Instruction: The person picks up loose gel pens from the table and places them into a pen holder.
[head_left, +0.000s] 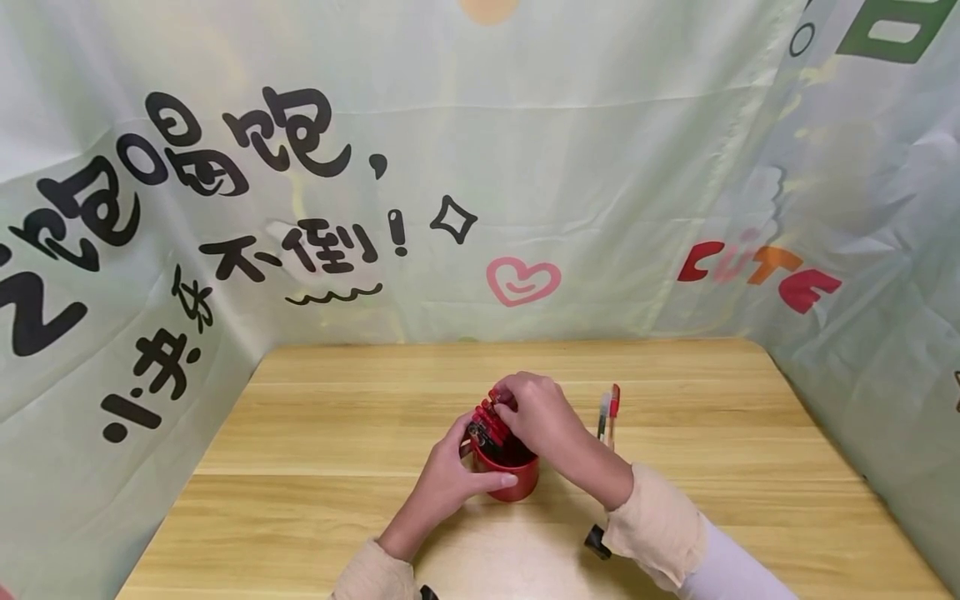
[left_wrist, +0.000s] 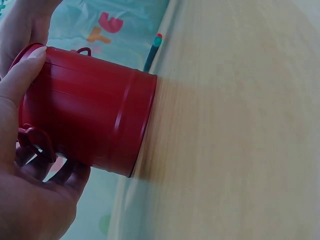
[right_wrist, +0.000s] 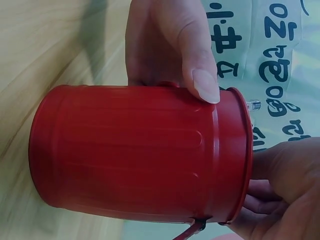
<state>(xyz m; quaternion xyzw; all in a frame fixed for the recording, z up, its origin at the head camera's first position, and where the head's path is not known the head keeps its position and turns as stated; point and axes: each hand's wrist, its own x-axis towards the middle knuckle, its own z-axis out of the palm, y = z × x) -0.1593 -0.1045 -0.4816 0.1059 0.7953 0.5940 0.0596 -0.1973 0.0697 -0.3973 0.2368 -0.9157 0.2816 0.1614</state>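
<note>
Overhead, a pale green printed backdrop (head_left: 525, 167) with black lettering, a pink heart and the word "CUTE" wrapped round three sides of a light wooden table (head_left: 315, 450). Near the middle of the table, slightly toward the near edge, stood a small red tin (head_left: 517, 482), ribbed on its sides, with a thin wire handle.

The left hand (head_left: 450, 479) gripped the tin from the left, thumb curled across the front just under the rim and fingers wrapped round the back, steadying it upright. The right hand (head_left: 536, 412) came over the tin's mouth from the right with its fingers curled down on a bundle of pens (head_left: 489, 421), red and black, which leaned out of the tin toward the far left. Just to the right of that hand, two loose pens (head_left: 608, 412) lay side by side on the table, one dark, one with a red cap. A small black object (head_left: 596, 542) lay beside the right sleeve; what it was could not be told.

By the look of it, the pens were being gathered into the tin, and the bundle was only partly seated. The next move would seem to call for pushing the bundle straight down while the left hand kept the tin from tipping, then reaching for the two loose pens.
</note>
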